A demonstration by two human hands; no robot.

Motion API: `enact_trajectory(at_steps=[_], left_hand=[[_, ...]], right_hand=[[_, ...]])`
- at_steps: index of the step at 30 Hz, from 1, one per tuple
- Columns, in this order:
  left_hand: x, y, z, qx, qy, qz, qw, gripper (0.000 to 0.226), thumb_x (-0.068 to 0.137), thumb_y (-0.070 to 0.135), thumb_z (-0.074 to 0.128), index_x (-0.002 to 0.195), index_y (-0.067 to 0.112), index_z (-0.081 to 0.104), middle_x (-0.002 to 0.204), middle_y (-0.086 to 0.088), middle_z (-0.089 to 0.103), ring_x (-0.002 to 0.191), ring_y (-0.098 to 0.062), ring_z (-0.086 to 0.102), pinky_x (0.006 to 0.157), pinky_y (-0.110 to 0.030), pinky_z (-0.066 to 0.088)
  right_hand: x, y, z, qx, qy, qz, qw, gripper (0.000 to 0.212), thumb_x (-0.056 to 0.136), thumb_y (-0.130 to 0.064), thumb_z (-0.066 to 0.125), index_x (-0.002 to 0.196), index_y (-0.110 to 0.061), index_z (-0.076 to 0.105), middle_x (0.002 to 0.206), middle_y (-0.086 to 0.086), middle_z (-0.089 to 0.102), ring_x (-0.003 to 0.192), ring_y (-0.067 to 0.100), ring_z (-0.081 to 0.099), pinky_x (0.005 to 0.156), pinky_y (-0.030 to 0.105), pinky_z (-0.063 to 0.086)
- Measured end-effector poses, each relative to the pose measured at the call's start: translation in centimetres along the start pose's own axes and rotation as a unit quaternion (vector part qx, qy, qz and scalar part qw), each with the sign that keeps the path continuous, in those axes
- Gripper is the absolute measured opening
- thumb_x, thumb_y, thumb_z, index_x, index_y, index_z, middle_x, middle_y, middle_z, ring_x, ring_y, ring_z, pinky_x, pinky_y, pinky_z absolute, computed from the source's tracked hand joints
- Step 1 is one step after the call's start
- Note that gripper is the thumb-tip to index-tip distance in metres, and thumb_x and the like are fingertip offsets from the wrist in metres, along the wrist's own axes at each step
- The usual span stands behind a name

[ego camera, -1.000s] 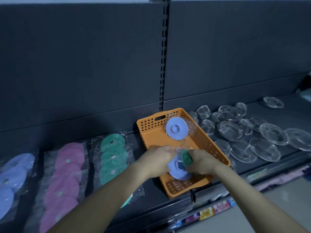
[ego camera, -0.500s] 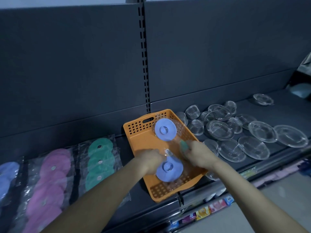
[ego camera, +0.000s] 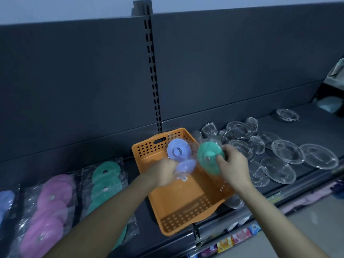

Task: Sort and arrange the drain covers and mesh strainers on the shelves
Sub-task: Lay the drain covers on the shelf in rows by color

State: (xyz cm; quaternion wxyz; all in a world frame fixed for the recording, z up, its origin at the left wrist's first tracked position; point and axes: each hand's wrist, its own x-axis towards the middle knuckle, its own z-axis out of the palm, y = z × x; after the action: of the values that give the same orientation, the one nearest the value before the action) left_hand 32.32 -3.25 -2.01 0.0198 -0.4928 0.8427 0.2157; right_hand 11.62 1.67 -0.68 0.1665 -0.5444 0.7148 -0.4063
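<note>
My right hand (ego camera: 234, 165) grips a wrapped green drain cover (ego camera: 209, 158), lifted above the orange basket (ego camera: 178, 203). My left hand (ego camera: 163, 174) holds a wrapped blue drain cover (ego camera: 186, 166) over the basket's middle. A second blue drain cover (ego camera: 178, 148) leans against the basket's back wall. On the shelf to the left lie rows of bagged covers: green (ego camera: 105, 183), pink (ego camera: 50, 207) and blue (ego camera: 5, 203). Many clear-wrapped mesh strainers (ego camera: 277, 165) are scattered on the shelf to the right.
The dark shelf back panel (ego camera: 93, 90) rises behind everything, with a slotted upright (ego camera: 154, 81) in the middle. The shelf's front edge (ego camera: 242, 216) runs below the basket, with coloured packets (ego camera: 234, 239) on a lower level. A lone strainer (ego camera: 287, 114) sits at the far right.
My right hand has lifted the green cover up and to the right, out of the basket. My left hand has raised the blue cover off the basket floor.
</note>
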Motion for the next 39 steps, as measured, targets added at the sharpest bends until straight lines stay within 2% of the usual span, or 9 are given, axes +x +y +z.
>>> enact_trajectory(at_steps=[6,12,16,19,25,30,32,35,39], left_hand=[[1.8,-0.9,-0.5,-0.293,0.165,-0.149,0.93,0.017,0.089,0.012,0.048,0.074,0.008,0.053,0.066,-0.006,0.053,0.06,-0.019,0.049,0.056,-0.029,0.038],[3.1,0.4,-0.9,-0.262,0.351,-0.129,0.89,0.015,0.094,0.013,0.045,0.083,0.004,0.044,0.07,-0.01,0.052,0.06,-0.023,0.047,0.048,-0.028,0.032],[4.9,1.1,-1.5,-0.032,0.254,-0.146,0.956,0.032,0.096,0.011,0.041,0.126,0.002,0.039,0.125,-0.019,0.051,0.097,-0.033,0.058,0.073,-0.035,0.045],[6.1,1.1,-1.2,0.102,0.194,-0.075,0.973,0.064,0.091,0.007,0.045,0.148,0.014,0.015,0.156,-0.007,0.019,0.088,-0.026,0.065,0.057,-0.027,0.043],[7.4,0.2,0.0,-0.051,0.004,-0.088,0.995,0.107,0.075,0.054,0.07,0.151,0.027,-0.001,0.159,-0.002,-0.012,0.14,-0.032,0.028,0.108,-0.045,0.037],[7.3,-0.3,2.9,-0.006,-0.102,-0.108,0.989,0.138,0.055,0.064,0.079,0.144,0.036,-0.023,0.152,0.001,-0.035,0.144,-0.032,-0.016,0.115,-0.058,0.013],[7.2,-0.4,3.6,0.033,-0.082,-0.114,0.99,0.132,0.062,0.059,0.078,0.147,0.032,-0.019,0.154,-0.002,-0.031,0.145,-0.034,-0.01,0.114,-0.054,0.017],[6.9,-0.7,3.4,0.088,-0.012,-0.085,0.992,0.093,0.086,0.039,0.063,0.151,0.02,-0.001,0.159,-0.014,0.0,0.115,-0.03,0.054,0.085,-0.039,0.054],[6.0,-0.6,2.2,0.087,0.1,-0.057,0.99,0.061,0.096,0.018,0.048,0.148,0.012,0.016,0.122,-0.015,0.058,0.077,-0.022,0.063,0.062,-0.034,0.054]], right_hand=[[0.4,1.5,0.4,0.091,0.031,0.075,0.993,0.014,0.085,-0.01,0.053,0.093,-0.019,0.062,0.076,-0.01,0.062,0.072,0.013,0.06,0.059,0.029,0.045],[-0.8,2.3,1.4,0.073,0.001,0.028,0.997,0.011,0.09,-0.015,0.052,0.093,-0.024,0.058,0.071,-0.012,0.059,0.066,0.002,0.055,0.055,0.019,0.039],[-1.1,2.4,1.6,0.071,0.003,0.016,0.997,0.011,0.09,-0.014,0.052,0.094,-0.021,0.059,0.069,-0.01,0.058,0.063,0.003,0.053,0.057,0.022,0.04],[-1.0,2.4,1.6,0.071,0.006,0.018,0.997,0.01,0.091,-0.014,0.051,0.096,-0.017,0.06,0.071,-0.01,0.059,0.064,0.004,0.053,0.059,0.026,0.04],[-1.2,2.5,1.7,0.058,0.001,-0.012,0.998,0.011,0.092,-0.013,0.051,0.098,-0.014,0.06,0.075,-0.005,0.061,0.067,0.011,0.054,0.062,0.026,0.039],[-1.4,2.5,1.7,0.057,0.001,-0.043,0.997,0.009,0.092,-0.011,0.051,0.095,-0.013,0.059,0.077,-0.001,0.063,0.069,0.015,0.056,0.063,0.028,0.04],[-1.4,2.5,1.7,0.058,0.001,-0.043,0.997,0.01,0.092,-0.01,0.05,0.095,-0.014,0.059,0.078,-0.001,0.063,0.069,0.014,0.056,0.062,0.026,0.04],[-1.4,2.5,1.7,0.054,0.002,-0.045,0.998,0.01,0.092,-0.011,0.05,0.095,-0.015,0.059,0.078,-0.003,0.063,0.069,0.012,0.055,0.06,0.022,0.037],[-1.4,2.5,1.7,0.056,0.0,-0.045,0.997,0.01,0.093,-0.012,0.05,0.094,-0.018,0.058,0.077,-0.004,0.062,0.069,0.01,0.056,0.059,0.022,0.038]])
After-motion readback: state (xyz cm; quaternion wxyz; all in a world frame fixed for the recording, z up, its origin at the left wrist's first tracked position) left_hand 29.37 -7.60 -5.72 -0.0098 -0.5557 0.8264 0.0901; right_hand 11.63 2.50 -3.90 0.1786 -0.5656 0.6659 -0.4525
